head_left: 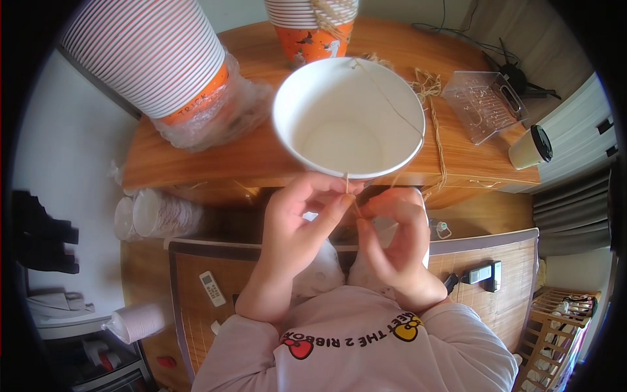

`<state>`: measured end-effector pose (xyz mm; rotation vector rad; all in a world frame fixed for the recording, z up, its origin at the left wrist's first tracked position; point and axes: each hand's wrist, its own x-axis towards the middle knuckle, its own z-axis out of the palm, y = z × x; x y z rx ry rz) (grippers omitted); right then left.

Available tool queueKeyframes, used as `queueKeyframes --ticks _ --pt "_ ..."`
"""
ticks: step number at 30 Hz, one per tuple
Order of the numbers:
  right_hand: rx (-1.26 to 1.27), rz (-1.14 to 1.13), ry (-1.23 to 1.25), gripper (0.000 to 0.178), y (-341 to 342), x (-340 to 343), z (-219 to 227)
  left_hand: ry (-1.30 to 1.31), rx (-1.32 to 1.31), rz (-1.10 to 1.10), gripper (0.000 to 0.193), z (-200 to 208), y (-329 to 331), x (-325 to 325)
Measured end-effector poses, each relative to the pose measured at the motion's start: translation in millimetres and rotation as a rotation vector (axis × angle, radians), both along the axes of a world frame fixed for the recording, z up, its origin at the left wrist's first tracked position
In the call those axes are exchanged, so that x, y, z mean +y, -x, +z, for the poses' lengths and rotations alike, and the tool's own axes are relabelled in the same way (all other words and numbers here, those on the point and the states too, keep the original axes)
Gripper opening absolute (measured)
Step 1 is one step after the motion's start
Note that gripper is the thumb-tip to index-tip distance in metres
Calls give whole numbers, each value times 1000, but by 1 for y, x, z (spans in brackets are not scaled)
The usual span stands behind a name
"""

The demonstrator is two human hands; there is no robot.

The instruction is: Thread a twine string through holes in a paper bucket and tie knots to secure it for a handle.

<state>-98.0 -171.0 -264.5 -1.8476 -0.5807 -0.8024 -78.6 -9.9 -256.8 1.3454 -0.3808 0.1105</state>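
A large white paper bucket stands at the desk's front edge, its open mouth facing me. A thin piece of twine passes over the near rim. My left hand pinches this twine between thumb and fingertips, just below the rim. Close beside it on the right, my right hand has thumb and finger bent together at the twine's loose end. Another strand runs from the far rim down across the bucket's inside to its right side. My hands hide the bucket's front.
Nested orange-and-white buckets in plastic wrap lean at the left of the wooden desk. Another stack stands behind. Loose twine, a clear plastic box and a lidded cup are to the right. A remote lies below left.
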Motion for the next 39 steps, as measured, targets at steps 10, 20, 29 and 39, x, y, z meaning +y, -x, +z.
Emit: queueKeyframes --ticks 10,20,29,39 --pt "-64 -49 107 39 2 2 2 -29 -8 44 12 -5 -1 4" --pt "-82 -174 122 45 -4 -1 3 94 91 -27 15 -4 1 7" --pt "-200 -208 78 47 -10 2 8 104 126 -44 16 0 3 5" --pt "-287 -212 173 43 -14 1 16 240 96 -80 17 -7 1 4"
